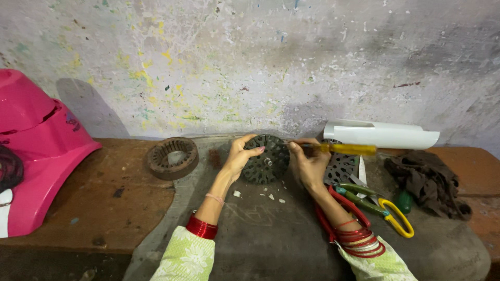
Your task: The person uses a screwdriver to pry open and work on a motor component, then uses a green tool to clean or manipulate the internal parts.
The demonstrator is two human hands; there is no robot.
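Note:
My left hand (239,156) grips the left rim of a dark round perforated metal disc (266,160), held upright on edge above the grey mat (260,234). My right hand (307,164) steadies the disc's right side and holds a yellow-handled screwdriver (346,149), whose handle points right and whose tip meets the disc's upper right edge. Red bangles sit on both wrists.
A rusty slotted metal ring (172,157) lies left of the disc on the wooden bench (94,203). A second perforated plate (341,167), yellow-handled scissors (388,211), a brown rag (429,182) and a rolled white sheet (383,134) lie right. A pink plastic shell (36,151) stands far left.

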